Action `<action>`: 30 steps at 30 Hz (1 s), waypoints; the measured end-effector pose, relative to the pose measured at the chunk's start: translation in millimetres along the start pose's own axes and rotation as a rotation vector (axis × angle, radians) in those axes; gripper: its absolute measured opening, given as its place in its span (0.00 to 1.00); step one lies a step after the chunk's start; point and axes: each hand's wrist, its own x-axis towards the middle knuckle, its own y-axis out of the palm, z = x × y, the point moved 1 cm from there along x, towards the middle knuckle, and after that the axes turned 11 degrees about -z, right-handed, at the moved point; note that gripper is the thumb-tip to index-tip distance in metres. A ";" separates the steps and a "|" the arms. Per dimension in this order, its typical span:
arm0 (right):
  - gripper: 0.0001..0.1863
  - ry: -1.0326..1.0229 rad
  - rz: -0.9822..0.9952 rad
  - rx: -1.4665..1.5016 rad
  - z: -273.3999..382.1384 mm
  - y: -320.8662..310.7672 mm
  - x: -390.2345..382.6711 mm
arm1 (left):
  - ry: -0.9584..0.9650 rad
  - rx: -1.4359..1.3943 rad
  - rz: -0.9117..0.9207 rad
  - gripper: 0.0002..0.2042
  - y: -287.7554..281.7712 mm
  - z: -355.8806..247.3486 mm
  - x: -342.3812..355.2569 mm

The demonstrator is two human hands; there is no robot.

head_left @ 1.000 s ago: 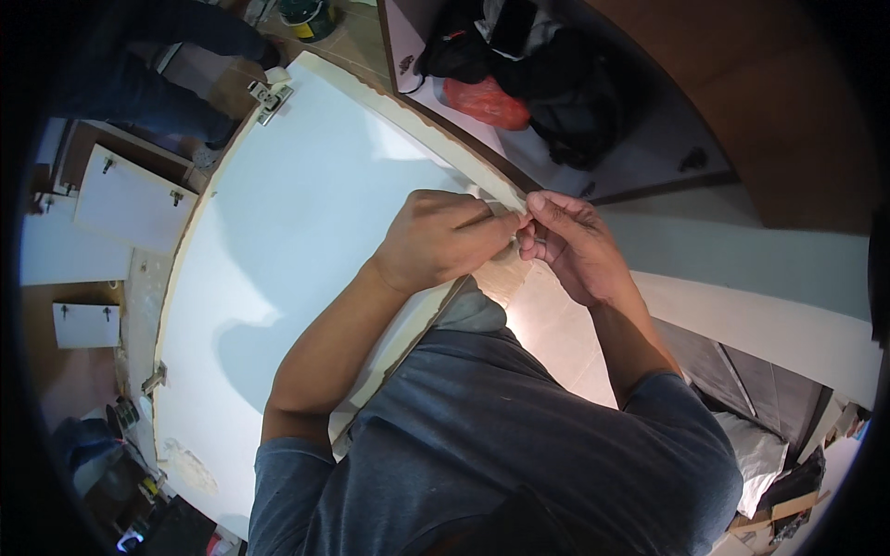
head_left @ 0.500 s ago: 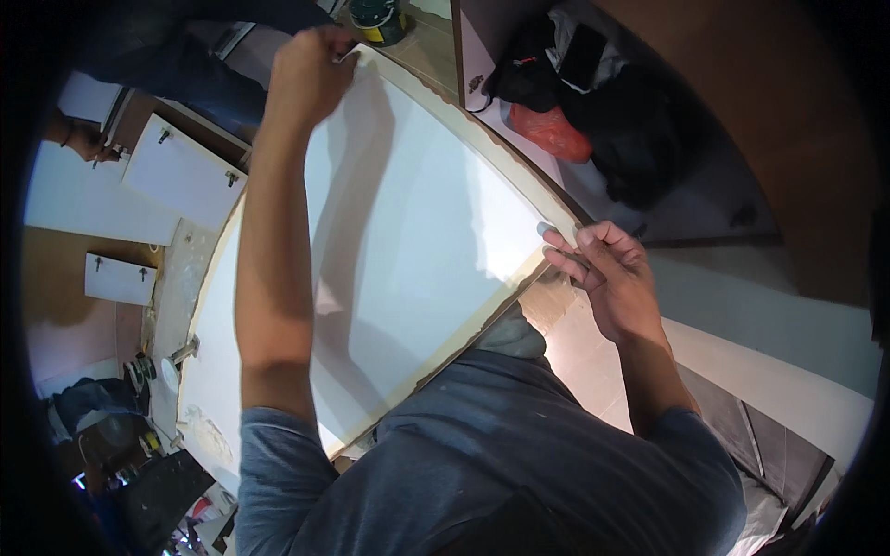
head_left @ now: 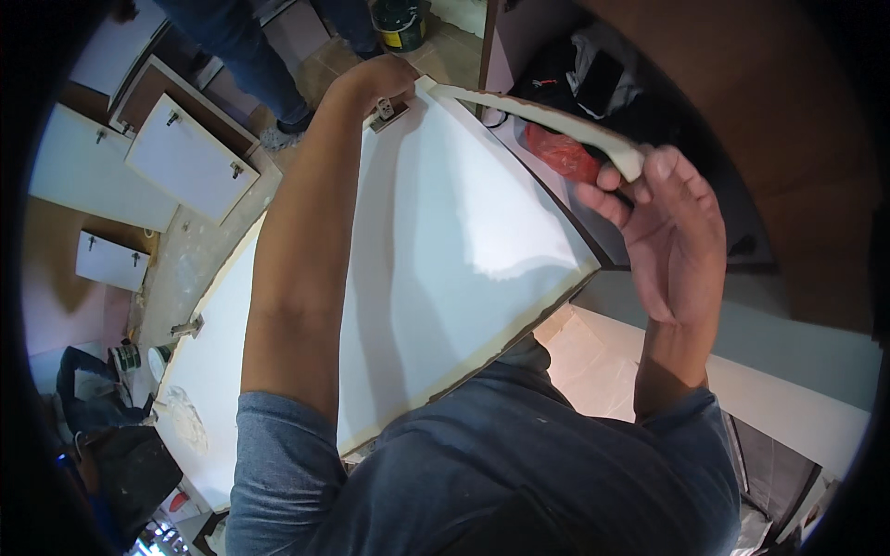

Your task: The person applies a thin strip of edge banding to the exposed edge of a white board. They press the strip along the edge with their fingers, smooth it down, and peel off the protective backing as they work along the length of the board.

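A large white panel (head_left: 426, 222) lies tilted across my front, with pale tape along its near edge. My left hand (head_left: 389, 79) is curled over the panel's far corner, its fingertips mostly hidden. Beside that wrist a metal hinge (head_left: 386, 115) sits on the panel. My right hand (head_left: 677, 222) is raised off the panel's right side and pinches the loose end of a strip of masking tape (head_left: 547, 119). The strip stands away from the right edge and still joins the panel near the far corner. Another hinge (head_left: 188, 326) shows at the left edge.
To the right, an open cabinet holds a red plastic bag (head_left: 562, 156) and dark cloth. A person's legs (head_left: 243, 57) and a dark green bucket (head_left: 400, 26) are beyond the panel. Smaller white doors with hinges (head_left: 190, 157) lie at the left.
My right hand has lifted up and away to the right, pulling the tape strip off the panel's right edge. My left forearm has shifted right in view, uncovering a hinge.
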 end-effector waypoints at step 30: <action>0.12 -0.169 0.162 0.093 24.4 26.3 60.2 | 0.130 -0.117 -0.352 0.14 31.2 -3.1 -2.4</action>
